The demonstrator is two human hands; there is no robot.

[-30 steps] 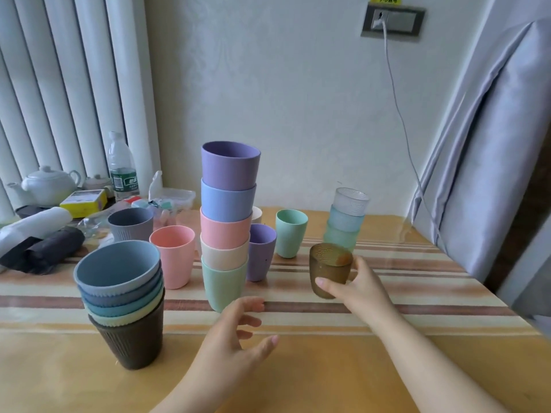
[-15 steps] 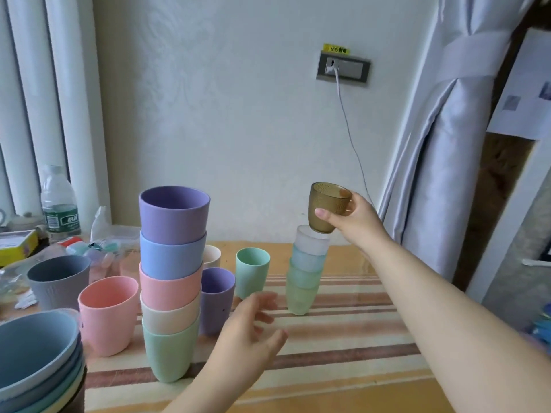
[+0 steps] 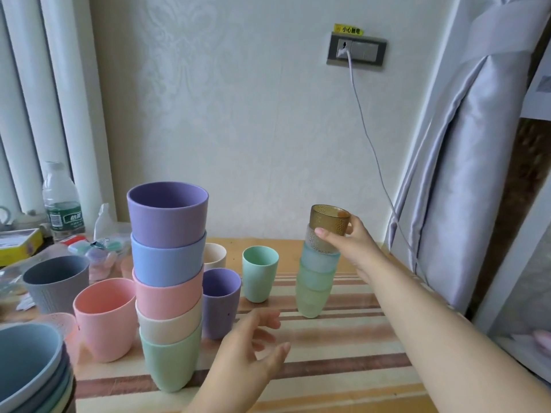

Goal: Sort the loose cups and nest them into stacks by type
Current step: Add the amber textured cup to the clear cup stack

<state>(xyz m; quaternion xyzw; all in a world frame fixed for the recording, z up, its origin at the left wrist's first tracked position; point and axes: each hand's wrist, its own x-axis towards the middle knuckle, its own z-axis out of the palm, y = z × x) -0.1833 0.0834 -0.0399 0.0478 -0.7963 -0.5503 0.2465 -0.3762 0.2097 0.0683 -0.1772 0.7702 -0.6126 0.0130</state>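
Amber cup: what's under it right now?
The amber cup, held by the right hand, sits in a clear cup topping the translucent stack. How deep it is seated is hidden.

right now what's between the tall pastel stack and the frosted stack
In the head view, a small purple cup and a mint cup stand between them, with a cream cup behind.

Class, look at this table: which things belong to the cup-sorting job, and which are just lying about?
Job: amber cup held by the right hand, clear stack, tall pastel stack, loose mint cup, small purple cup, pink cup, grey cup.

Lying about: water bottle, yellow box, cable.
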